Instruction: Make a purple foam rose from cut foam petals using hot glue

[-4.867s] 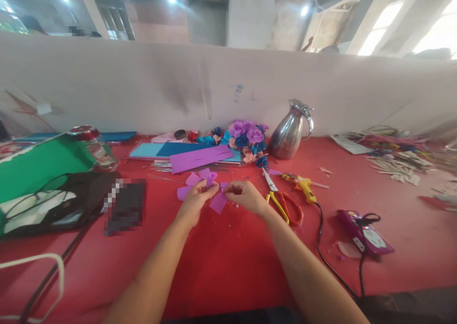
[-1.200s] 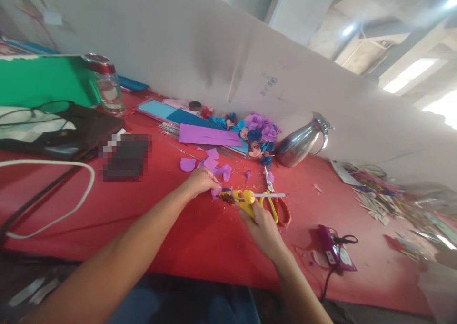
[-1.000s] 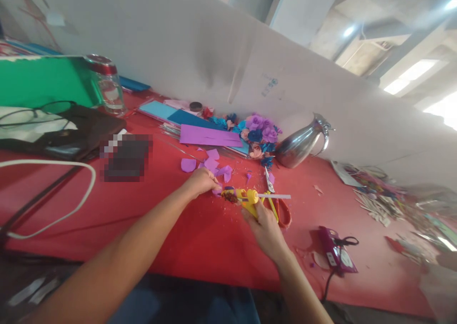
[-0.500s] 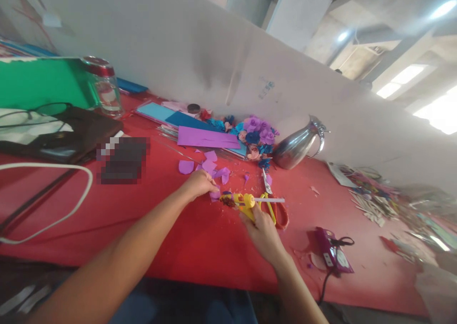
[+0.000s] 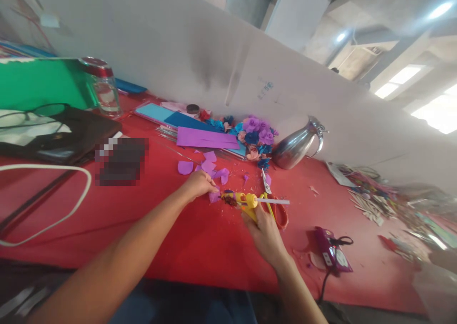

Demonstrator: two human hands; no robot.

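A yellow hot glue gun (image 5: 247, 201) is gripped in my right hand (image 5: 264, 228), a clear glue stick (image 5: 273, 201) poking out of its back end. Its nozzle points left at a purple paper petal (image 5: 214, 197). My left hand (image 5: 202, 183) pinches that petal by its edge just above the red tabletop. Several more purple petals (image 5: 210, 163) lie loose behind my left hand. Scissors (image 5: 267, 186) with yellow and orange handles rest open right behind the glue gun, partly hidden by it and my right hand.
Purple paper sheets (image 5: 207, 138) and a heap of paper flowers (image 5: 255, 136) lie at the back. A steel jug (image 5: 299, 145) leans against the wall. At right sits a purple box (image 5: 333, 250) with a black cord; at left, a glass jar (image 5: 104, 88) and a white cable (image 5: 87, 186).
The glue stick sticks out slightly farther to the right behind the glue gun, and the gun has shifted a little rightward. My left hand stays in place on the petal.
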